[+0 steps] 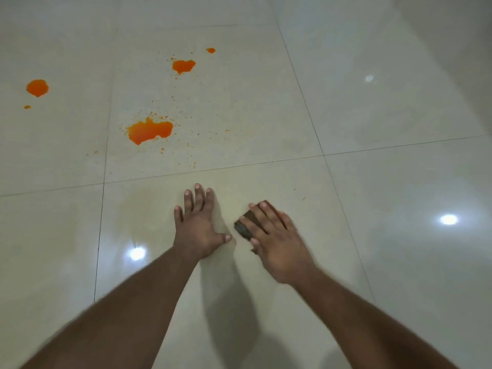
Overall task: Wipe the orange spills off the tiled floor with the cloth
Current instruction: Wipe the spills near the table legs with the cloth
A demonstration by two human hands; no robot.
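A dark folded cloth [246, 226] lies on the tiled floor [372, 115], pressed flat under my right hand [277, 241], whose fingers cover most of it. My left hand [197, 222] rests flat on the floor just left of the cloth, fingers spread and holding nothing. On the tile beyond the hands lies the biggest orange spill [150, 131] with fine splatter around it. A smaller orange puddle [183, 66] and a tiny drop [210, 50] sit farther back. Another orange blot [37, 87] and a small speck [27, 107] are at the far left.
A faint yellowish smear [143, 206] marks the tile left of my left hand. Ceiling lights reflect as bright spots [449, 219] on the glossy floor. Dark grout lines [266, 163] divide the large tiles.
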